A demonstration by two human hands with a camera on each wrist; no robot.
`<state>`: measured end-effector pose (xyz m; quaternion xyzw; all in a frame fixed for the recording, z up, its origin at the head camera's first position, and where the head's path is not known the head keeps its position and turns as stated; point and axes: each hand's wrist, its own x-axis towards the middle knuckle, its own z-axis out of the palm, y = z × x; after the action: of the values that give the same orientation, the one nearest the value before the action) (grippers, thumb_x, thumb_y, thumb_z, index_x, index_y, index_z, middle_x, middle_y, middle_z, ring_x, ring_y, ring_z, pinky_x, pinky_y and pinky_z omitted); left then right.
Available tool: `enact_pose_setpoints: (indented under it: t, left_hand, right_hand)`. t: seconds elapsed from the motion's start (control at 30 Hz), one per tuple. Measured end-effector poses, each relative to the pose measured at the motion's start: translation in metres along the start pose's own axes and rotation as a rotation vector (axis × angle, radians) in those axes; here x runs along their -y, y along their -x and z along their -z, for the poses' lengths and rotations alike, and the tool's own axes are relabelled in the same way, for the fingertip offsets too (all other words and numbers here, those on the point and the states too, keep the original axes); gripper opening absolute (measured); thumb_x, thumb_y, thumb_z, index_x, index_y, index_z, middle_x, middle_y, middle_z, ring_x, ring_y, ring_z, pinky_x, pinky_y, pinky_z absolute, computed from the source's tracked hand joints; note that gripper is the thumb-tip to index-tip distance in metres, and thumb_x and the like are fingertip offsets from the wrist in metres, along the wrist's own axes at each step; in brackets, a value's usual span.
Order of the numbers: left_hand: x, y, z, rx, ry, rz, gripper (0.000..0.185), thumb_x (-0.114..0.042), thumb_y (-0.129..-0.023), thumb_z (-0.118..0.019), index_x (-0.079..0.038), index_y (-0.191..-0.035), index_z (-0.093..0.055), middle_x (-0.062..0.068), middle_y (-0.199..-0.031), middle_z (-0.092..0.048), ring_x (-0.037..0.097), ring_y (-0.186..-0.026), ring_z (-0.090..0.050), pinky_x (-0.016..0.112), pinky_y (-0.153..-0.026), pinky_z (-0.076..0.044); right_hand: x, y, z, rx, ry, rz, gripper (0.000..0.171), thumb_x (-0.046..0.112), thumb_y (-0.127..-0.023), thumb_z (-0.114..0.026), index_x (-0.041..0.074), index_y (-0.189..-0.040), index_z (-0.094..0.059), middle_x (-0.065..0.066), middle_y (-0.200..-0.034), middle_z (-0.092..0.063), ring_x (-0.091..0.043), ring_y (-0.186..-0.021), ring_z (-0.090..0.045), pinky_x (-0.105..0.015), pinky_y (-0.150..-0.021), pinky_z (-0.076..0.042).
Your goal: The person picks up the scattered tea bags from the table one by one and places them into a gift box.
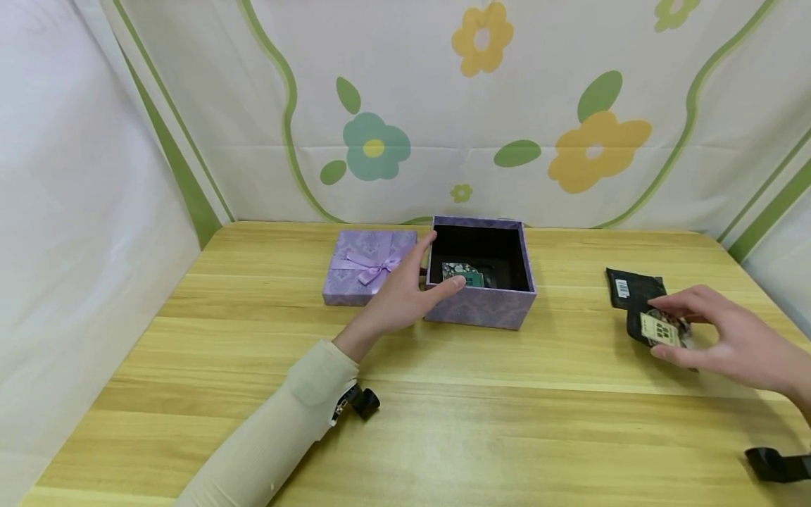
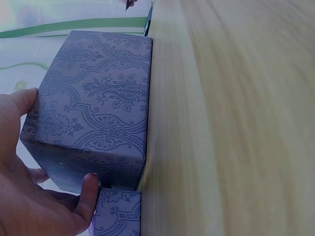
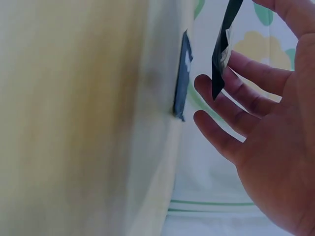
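An open purple gift box (image 1: 476,310) stands at the back of the table, with a green-labelled packet (image 1: 470,279) inside. At its near left corner my left hand (image 1: 405,292) holds the box, the thumb over the front rim and the fingers along the left side. Off to the right, my right hand (image 1: 728,341) pinches a small black packet with a cream label (image 1: 659,329), which the right wrist view shows edge-on, off the table. Just behind it a second black packet (image 1: 636,286) with a white barcode sticker lies on the table.
The purple lid (image 1: 357,271) with a ribbon bow lies to the left of the box, partly behind the left hand. A white curtain (image 1: 431,169) with printed flowers hangs along the table's back edge. The wooden table (image 1: 507,422) extends toward the front.
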<state>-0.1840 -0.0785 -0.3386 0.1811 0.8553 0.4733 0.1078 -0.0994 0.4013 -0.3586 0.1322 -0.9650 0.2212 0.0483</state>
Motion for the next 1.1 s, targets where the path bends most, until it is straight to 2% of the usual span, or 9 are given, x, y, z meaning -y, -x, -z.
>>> enact_pose_setpoints:
  t: [0.23, 0.37, 0.6, 0.8, 0.87, 1.1]
  left_hand:
    - [0.001, 0.000, 0.000, 0.002, -0.001, 0.011, 0.093, -0.071, -0.095, -0.065, -0.053, -0.166, -0.007, -0.011, -0.179, -0.014, 0.026, -0.166, -0.020, 0.064, -0.129, -0.025]
    - [0.000, 0.000, 0.000, -0.004, -0.003, 0.005, 0.095, -0.070, -0.095, -0.065, -0.050, -0.168, -0.008, -0.011, -0.179, -0.014, 0.026, -0.165, -0.021, 0.064, -0.129, -0.026]
    - [0.000, -0.001, 0.000, -0.002, -0.002, -0.008, 0.098, -0.068, -0.096, -0.066, -0.041, -0.171, -0.010, -0.008, -0.179, -0.015, 0.029, -0.165, -0.022, 0.064, -0.129, -0.026]
    - [0.000, 0.000, 0.000, -0.004, -0.001, -0.003, 0.098, -0.068, -0.095, -0.066, -0.040, -0.171, -0.010, -0.007, -0.179, -0.016, 0.029, -0.165, -0.023, 0.064, -0.129, -0.026]
    - [0.000, -0.001, 0.000, -0.006, -0.001, -0.005, 0.098, -0.068, -0.096, -0.066, -0.039, -0.171, -0.010, -0.007, -0.179, -0.016, 0.029, -0.165, -0.023, 0.064, -0.129, -0.026]
    - [0.001, 0.000, -0.001, -0.008, -0.003, -0.007, 0.097, -0.067, -0.096, -0.066, -0.040, -0.171, -0.010, -0.007, -0.179, -0.016, 0.028, -0.165, -0.023, 0.064, -0.129, -0.027]
  right_hand:
    - [0.022, -0.018, 0.006, -0.015, 0.008, 0.027, 0.069, 0.024, -0.081, -0.094, 0.012, -0.142, -0.063, -0.011, -0.130, -0.057, 0.026, -0.110, -0.034, 0.003, -0.088, -0.024]
    - [0.034, -0.030, 0.010, -0.014, 0.013, 0.031, 0.070, 0.024, -0.082, -0.094, 0.011, -0.142, -0.063, -0.013, -0.131, -0.057, 0.025, -0.109, -0.034, 0.000, -0.086, -0.028]
    - [0.055, -0.052, 0.014, -0.015, 0.045, 0.071, 0.070, 0.028, -0.081, -0.095, 0.014, -0.142, -0.064, -0.009, -0.133, -0.060, 0.020, -0.110, -0.036, -0.019, -0.090, -0.035]
    - [0.069, -0.070, 0.014, -0.031, 0.017, 0.143, 0.070, 0.027, -0.079, -0.096, 0.016, -0.141, -0.066, -0.005, -0.133, -0.061, 0.017, -0.113, -0.041, -0.002, -0.092, -0.026]
    - [0.074, -0.075, 0.015, -0.031, 0.005, 0.155, 0.069, 0.026, -0.079, -0.096, 0.016, -0.140, -0.066, -0.004, -0.132, -0.062, 0.016, -0.112, -0.042, 0.000, -0.092, -0.025]
    - [0.088, -0.089, 0.015, -0.006, 0.012, 0.157, 0.067, 0.031, -0.082, -0.093, 0.018, -0.143, -0.065, -0.001, -0.129, -0.061, 0.008, -0.108, -0.046, -0.019, -0.091, -0.036]
